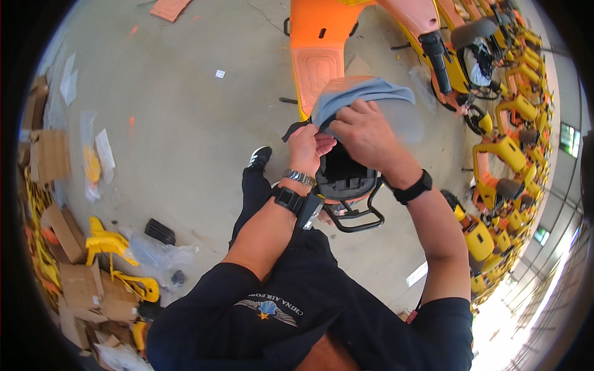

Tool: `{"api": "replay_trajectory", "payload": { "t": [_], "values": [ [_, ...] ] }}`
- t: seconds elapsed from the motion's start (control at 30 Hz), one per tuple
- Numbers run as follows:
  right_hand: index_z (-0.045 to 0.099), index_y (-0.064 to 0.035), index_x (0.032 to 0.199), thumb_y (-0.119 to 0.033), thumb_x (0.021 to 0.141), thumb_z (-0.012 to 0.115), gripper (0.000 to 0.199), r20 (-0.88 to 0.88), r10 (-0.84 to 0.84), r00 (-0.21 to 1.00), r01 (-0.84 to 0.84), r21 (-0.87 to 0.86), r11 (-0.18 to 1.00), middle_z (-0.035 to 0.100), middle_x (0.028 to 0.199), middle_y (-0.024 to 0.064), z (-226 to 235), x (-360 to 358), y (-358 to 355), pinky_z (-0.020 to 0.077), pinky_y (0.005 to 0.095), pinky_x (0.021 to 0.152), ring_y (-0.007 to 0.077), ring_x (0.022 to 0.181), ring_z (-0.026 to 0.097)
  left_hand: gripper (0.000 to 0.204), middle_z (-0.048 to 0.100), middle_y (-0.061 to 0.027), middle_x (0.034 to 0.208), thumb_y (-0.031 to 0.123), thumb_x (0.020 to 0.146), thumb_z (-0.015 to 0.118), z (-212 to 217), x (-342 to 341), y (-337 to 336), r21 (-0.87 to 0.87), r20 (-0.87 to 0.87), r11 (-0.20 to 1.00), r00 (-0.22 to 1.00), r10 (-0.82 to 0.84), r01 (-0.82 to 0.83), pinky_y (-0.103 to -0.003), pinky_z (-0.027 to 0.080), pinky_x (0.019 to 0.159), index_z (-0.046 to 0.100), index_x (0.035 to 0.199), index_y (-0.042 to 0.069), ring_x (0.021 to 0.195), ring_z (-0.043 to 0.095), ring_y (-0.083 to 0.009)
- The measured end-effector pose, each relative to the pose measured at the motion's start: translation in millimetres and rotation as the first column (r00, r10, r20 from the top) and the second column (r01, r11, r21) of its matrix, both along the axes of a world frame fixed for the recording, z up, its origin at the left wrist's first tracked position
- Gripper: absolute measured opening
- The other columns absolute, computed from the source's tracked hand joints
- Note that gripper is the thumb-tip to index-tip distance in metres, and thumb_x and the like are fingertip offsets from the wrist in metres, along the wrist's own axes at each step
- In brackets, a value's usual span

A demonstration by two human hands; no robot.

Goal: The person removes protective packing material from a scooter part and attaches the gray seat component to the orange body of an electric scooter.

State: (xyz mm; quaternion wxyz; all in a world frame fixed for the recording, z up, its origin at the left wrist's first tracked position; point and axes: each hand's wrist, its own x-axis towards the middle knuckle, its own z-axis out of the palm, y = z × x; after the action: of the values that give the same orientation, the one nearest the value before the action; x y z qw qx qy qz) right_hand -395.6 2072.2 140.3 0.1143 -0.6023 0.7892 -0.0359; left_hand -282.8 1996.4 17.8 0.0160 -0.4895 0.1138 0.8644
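Note:
My left hand and my right hand both grip a grey fabric seat cover and pull it over a black scooter seat. The seat is turned with its black underside toward me, and a black metal rack sticks out below it. My left wrist carries a metal watch and a black band; my right wrist carries a black band. The seat belongs to an orange and yellow scooter in front of me.
A long row of yellow and orange scooters runs along the right. Torn cardboard, plastic bags and yellow parts lie at the left on the grey concrete floor. My black shoe stands below the seat.

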Motion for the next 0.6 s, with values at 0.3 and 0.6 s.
{"api": "replay_trajectory", "payload": {
  "t": [0.3,0.6],
  "values": [
    [0.062,-0.0142,0.084,-0.021,0.072,0.063,0.014,-0.184,0.251,0.950,-0.197,0.267,0.943,0.054,0.092,0.0027,-48,28,-21,0.0366,0.0380,0.088,0.0238,0.097,0.049,0.017,0.064,-0.0058,0.070,0.017,0.087,0.050,-27,16,29,-0.005,-0.112,0.974,0.968,0.224,-0.226,-0.027,0.050,0.049,0.058,0.074,0.009,0.056,0.062,-0.0156],
    [0.063,-0.0145,0.083,-0.014,0.069,0.065,0.014,-0.041,0.346,0.937,-0.303,0.395,0.867,0.055,0.085,0.0009,-40,35,-21,0.0378,0.0348,0.079,0.0223,0.092,0.050,0.024,0.051,-0.0013,0.057,0.017,0.090,0.054,-22,24,47,-0.138,-0.119,0.968,0.974,0.193,-0.209,-0.023,0.040,0.039,0.053,0.069,0.005,0.043,0.049,-0.0115]
  ]
}}
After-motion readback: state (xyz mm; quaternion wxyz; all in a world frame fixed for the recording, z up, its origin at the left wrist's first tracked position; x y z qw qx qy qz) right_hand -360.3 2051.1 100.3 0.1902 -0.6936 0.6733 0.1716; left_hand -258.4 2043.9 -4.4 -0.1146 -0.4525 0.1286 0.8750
